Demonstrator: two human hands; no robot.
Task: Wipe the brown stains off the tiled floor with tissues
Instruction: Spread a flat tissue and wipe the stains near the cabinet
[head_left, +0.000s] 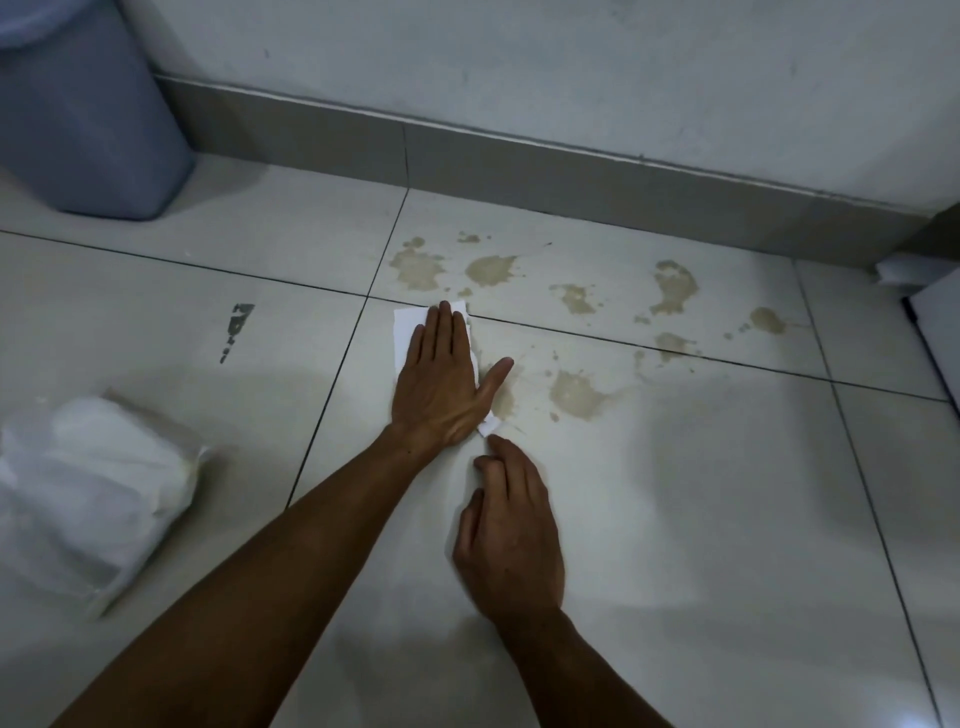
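My left hand (444, 382) lies flat, fingers together, pressing a white tissue (407, 332) onto the pale tiled floor (701, 493). The tissue shows past my fingertips and at my wrist, beside a faint brown smear. My right hand (509, 535) rests on the floor just behind it, fingers loosely curled, its fingertips at the tissue's near corner. Brown stains (576, 395) spread to the right and beyond: several blotches (418, 267) near the baseboard, more at the far right (675, 288).
A pack of white tissues in clear plastic (93, 493) lies on the floor at the left. A blue bin (88, 109) stands in the back left corner. A grey baseboard (519, 161) and white wall run along the back. A dark mark (239, 325) sits on the left tile.
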